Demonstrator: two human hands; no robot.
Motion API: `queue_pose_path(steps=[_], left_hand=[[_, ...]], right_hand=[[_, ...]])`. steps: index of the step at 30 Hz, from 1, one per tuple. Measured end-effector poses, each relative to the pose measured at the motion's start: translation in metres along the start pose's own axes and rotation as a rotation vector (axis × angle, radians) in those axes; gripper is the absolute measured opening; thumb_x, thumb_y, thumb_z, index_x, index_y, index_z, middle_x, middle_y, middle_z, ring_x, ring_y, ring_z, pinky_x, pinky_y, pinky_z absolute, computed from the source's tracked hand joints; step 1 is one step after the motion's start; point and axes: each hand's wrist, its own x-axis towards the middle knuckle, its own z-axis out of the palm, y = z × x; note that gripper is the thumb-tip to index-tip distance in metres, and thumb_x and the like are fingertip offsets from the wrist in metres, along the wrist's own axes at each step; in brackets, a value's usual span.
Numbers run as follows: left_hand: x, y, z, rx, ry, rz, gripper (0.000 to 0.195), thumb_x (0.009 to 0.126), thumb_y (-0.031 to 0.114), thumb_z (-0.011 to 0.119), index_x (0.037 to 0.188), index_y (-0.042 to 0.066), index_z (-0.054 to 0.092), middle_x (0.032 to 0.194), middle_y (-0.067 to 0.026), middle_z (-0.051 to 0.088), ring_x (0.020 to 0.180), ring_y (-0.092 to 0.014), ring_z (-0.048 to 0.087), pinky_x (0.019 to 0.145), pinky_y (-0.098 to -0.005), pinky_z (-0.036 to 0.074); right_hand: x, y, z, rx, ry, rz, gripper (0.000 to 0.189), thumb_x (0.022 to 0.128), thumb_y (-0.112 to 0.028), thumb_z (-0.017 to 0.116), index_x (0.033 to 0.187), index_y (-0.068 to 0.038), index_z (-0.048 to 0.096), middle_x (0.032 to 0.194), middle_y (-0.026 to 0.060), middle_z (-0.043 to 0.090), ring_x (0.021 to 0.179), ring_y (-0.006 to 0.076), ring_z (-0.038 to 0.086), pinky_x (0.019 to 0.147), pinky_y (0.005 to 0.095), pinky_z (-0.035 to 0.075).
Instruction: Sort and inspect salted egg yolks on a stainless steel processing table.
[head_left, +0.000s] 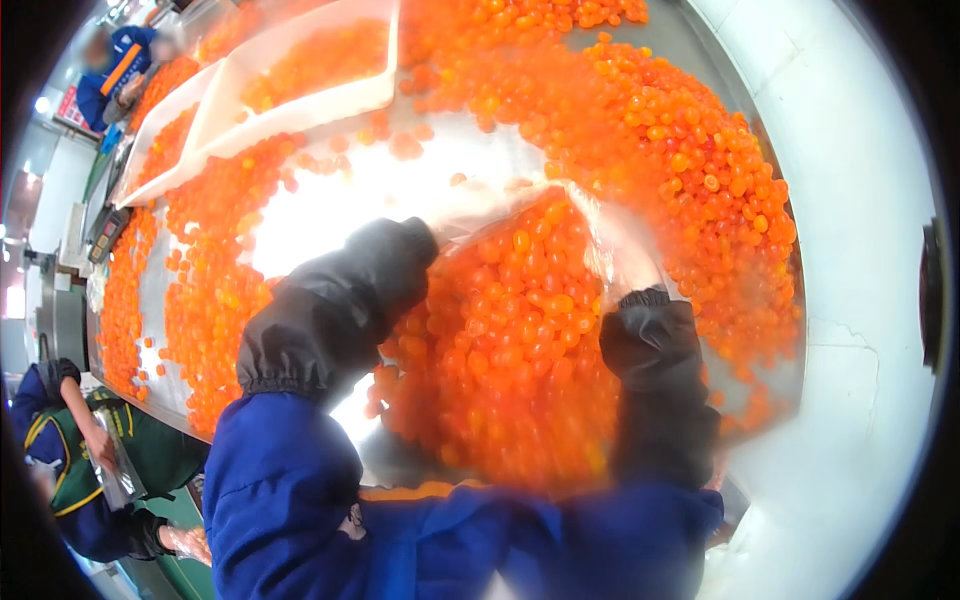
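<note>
A heap of small, glossy orange fruits lies between my forearms on the metal table. My left hand reaches along the heap's far left side, washed out by glare. Along its far right side lies my right hand, in what looks like a clear plastic glove. The hands come close together at the far tip of the heap, both touching the fruits. Their fingers are too bright and blurred to make out a grip. Black sleeve covers reach my wrists. Near my body the fruits are blurred.
White plastic trays holding fruits stand at the far left. More loose fruits spread along the right. A scale sits on the left. One person is at the far left; another, nearer, holds clear plastic. A pale wall borders the right.
</note>
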Motion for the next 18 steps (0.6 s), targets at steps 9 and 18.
queue_pose_path(steps=[9, 18], left_hand=[[-0.085, 0.016, 0.01, -0.632, -0.033, -0.057, 0.043, 0.101, 0.034, 0.055, 0.134, 0.006, 0.059, 0.133, -0.0123, 0.06, 0.116, -0.022, 0.058, 0.1, -0.035, 0.044], [-0.112, 0.037, 0.038, -0.874, -0.012, -0.178, 0.043, 0.1, 0.031, 0.058, 0.129, 0.0, 0.06, 0.131, -0.0062, 0.061, 0.121, -0.017, 0.053, 0.104, -0.0307, 0.04]], right_hand=[[-0.07, -0.006, -0.013, 0.368, -0.503, -0.064, 0.033, 0.101, -0.019, 0.06, 0.126, 0.002, 0.061, 0.121, 0.0074, 0.066, 0.108, 0.0143, 0.064, 0.091, 0.0299, 0.052], [-0.076, 0.013, -0.011, 0.218, -0.488, 0.088, 0.03, 0.098, -0.014, 0.062, 0.125, 0.001, 0.061, 0.121, 0.0068, 0.066, 0.106, 0.0161, 0.064, 0.09, 0.0304, 0.054]])
